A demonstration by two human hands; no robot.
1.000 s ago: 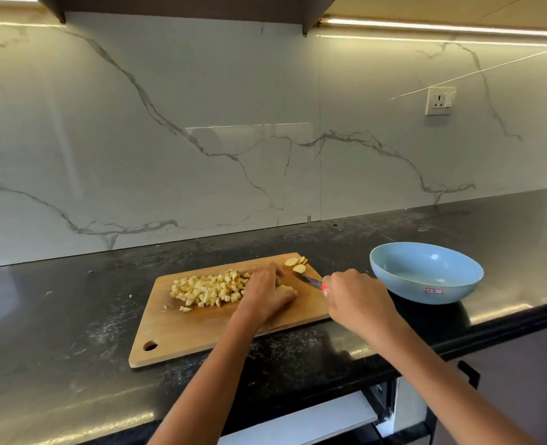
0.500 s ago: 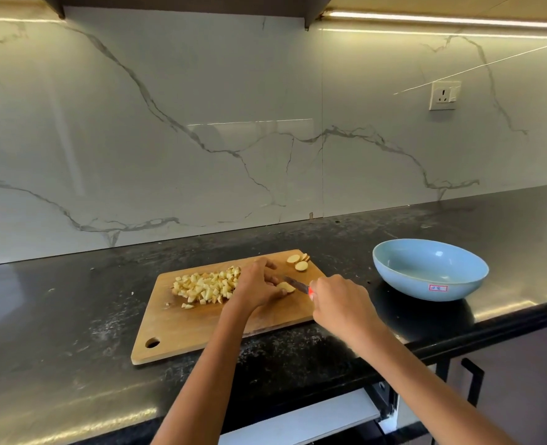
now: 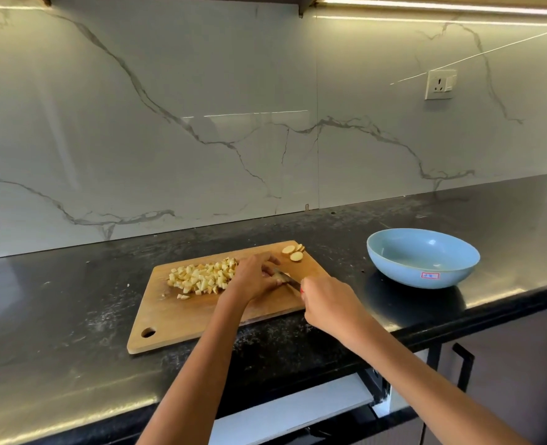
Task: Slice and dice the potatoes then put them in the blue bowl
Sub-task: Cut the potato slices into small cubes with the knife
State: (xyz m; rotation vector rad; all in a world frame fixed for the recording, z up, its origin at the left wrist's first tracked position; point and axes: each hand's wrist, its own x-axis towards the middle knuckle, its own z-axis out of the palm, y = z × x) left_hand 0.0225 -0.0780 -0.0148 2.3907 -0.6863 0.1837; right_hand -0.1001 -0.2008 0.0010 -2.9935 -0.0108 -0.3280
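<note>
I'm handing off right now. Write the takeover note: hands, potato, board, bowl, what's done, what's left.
Left hand holds down a potato piece on the cutting board.
Right hand grips the knife, blade at that piece.
Done: diced pile sits on the board's left part.
Left: cut the held piece, dice the slices at the far right corner, move everything into the blue bowl, which holds no potato.

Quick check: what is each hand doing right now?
Left hand: fingers curled, holding a potato piece down on the board.
Right hand: grips the knife.
</note>
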